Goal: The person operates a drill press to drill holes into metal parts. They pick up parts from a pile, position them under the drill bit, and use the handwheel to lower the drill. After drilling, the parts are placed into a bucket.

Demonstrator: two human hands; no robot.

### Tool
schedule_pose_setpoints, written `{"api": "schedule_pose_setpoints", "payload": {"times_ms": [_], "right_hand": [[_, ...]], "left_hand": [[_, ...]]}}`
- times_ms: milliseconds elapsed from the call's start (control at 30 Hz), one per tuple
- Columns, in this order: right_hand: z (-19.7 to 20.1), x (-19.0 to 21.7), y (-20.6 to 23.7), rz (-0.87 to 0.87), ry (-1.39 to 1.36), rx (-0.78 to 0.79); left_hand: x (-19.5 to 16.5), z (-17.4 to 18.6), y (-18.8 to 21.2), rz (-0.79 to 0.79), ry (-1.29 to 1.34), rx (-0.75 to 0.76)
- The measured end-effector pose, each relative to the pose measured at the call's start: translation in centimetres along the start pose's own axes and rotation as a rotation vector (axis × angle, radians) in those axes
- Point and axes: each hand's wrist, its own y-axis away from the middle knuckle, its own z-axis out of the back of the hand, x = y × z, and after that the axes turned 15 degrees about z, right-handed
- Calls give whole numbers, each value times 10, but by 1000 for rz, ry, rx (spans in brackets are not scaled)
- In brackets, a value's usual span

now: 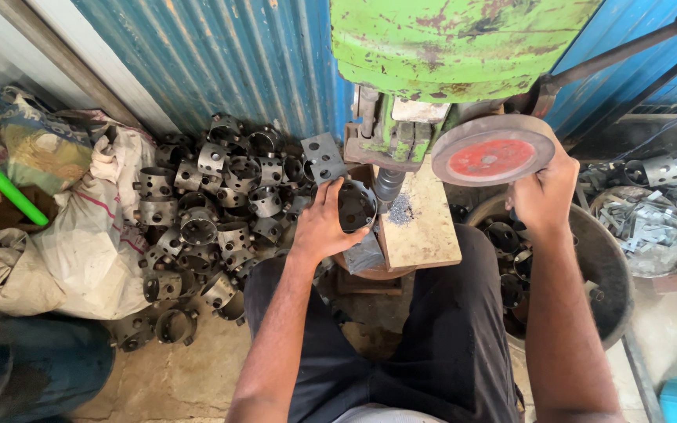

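Left hand (324, 227): fingers were closed round a perforated metal cup (356, 205), held on the wooden surface (425, 231) under the press punch (388, 184).
Right hand (542, 196): fingers were wrapped about the red-faced handwheel (492, 150).
Care: fingertips are best kept outside the punch, the cup seated square.

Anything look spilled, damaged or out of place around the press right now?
A small heap of metal filings lies loose on the wooden block beside the left hand, which holds a perforated metal ring. The green press body shows chipped, rusty paint. Finished rings sit in a loose pile on the floor.
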Motion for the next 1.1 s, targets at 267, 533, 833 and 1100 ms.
{"api": "schedule_pose_setpoints", "payload": {"times_ms": [267,533,833,1100], "right_hand": [[-5,2,-6,34,43,32],[41,67,-57,-330,375,471],[36,84,-75,-402,505,535],[33,86,-76,-422,476,524]], "left_hand": [[0,2,-3,33,-38,50],[-4,4,-5,61,-43,91],[-34,21,9,208,-111,51],[-30,47,24,10,-110,102]]}}
